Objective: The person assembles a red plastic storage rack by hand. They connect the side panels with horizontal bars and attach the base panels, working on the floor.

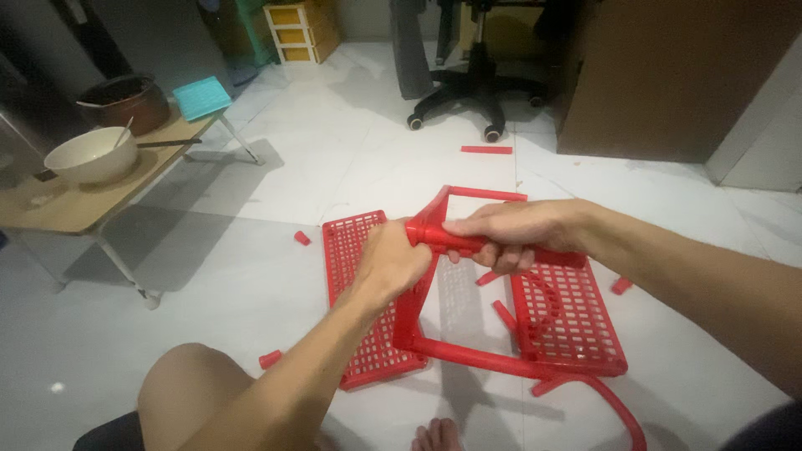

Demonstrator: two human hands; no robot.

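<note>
Red plastic frame (434, 276) partly joined; corner tube gripped by left hand (393, 263), right hand (501, 234); lattice shelves (564, 317), loose connectors (302, 238) unattached on floor.

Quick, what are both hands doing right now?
Left hand: closed around the corner joint of the red plastic frame.
Right hand: closed around the frame's red top tube.

Red plastic tube frame (434, 276), tilted up over two red lattice shelves (568, 321).
</note>
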